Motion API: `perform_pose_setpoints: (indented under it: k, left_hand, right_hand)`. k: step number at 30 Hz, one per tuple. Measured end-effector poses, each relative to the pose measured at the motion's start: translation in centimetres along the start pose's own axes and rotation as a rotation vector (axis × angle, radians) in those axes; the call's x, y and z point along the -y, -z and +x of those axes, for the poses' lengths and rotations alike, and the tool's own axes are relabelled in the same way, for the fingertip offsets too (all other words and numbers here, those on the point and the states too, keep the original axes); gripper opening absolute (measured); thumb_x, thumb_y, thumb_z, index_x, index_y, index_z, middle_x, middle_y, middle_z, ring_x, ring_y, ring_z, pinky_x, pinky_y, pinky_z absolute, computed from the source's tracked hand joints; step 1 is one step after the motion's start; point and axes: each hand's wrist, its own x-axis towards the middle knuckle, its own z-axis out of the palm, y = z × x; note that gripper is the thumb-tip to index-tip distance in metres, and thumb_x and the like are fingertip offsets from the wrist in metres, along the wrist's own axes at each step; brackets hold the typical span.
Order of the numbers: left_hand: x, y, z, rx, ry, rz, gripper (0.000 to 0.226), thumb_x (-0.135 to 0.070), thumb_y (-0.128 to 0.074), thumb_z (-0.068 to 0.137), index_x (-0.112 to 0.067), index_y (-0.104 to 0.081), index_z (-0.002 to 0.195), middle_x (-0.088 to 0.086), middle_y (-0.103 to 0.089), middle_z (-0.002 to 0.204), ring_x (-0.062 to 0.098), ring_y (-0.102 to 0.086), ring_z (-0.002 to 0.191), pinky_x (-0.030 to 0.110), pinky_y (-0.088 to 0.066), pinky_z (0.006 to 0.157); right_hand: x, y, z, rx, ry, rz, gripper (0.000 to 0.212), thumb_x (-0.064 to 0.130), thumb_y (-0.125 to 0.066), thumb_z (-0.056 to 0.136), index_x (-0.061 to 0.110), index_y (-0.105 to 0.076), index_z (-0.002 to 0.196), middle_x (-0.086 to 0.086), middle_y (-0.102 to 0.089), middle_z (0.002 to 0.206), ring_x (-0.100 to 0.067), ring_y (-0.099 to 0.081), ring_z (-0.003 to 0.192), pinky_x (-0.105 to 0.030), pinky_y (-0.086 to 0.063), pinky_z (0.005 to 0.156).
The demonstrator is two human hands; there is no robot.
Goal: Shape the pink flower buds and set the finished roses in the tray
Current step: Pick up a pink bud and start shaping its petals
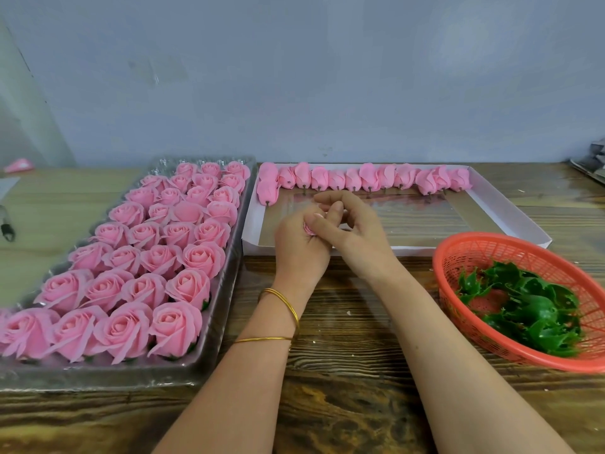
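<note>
A: Where to look for the pink bud [309,228] in work?

B: In the left hand [299,247], with the fingers curled close round it and only a sliver of petals showing. Held above the near edge of the white shallow box [422,251], toward its left corner.

A: And the right hand [357,234]?

B: Pressed up against the left. Thumb laid on the bud, fingers [330,198] bent and loosely spread above it. Pinching a petal or only touching it — cannot tell.

A: The other buds?

B: Lined up as a row of buds [370,176] along the far edge of the box, dark stubs pointing toward the near side. One more turned down the left edge at the far left corner.

A: Finished roses [160,257]?

B: Packed in rows in the clear plastic tray [226,290], open faces up, petals touching. Tray set on the left part of the wooden tabletop [343,322], just beside the box and running to the near edge.

A: Toward the right edge?

B: An orange plastic basket [497,253] just beside the box's near right corner, tilted and cut off by the frame, holding a heap of green calyxes [530,309].

A: On the wrists?

B: Two thin gold bangles [284,299] on the left forearm — one at the wrist, one further up.
</note>
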Motion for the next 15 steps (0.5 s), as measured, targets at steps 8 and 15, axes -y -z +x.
perform_pose_setpoints:
  k: [8,15]
  left_hand:
    - [-0.11,0.09,0.05,0.000,0.012,0.021,0.033,-0.031,-0.060,0.094,-0.037,-0.054,0.062,-0.025,-0.060,0.059,-0.007,-0.056,0.061,0.005,-0.039,0.054]
    - [0.00,0.24,0.24,-0.042,0.057,-0.086,0.036,-0.030,-0.054,0.098,-0.029,-0.059,0.062,-0.008,-0.061,0.059,0.002,-0.056,0.057,0.020,-0.045,0.054]
  right_hand:
    - [-0.54,0.02,0.40,-0.016,0.039,-0.014,0.020,0.020,-0.075,0.084,0.016,-0.065,0.102,0.004,-0.066,0.098,-0.015,-0.062,0.096,-0.023,-0.050,0.079]
    - [-0.68,0.19,0.55,-0.066,0.027,0.227,0.034,0.012,-0.042,0.103,-0.011,-0.064,0.091,-0.031,-0.065,0.091,-0.038,-0.062,0.085,-0.051,-0.051,0.082]
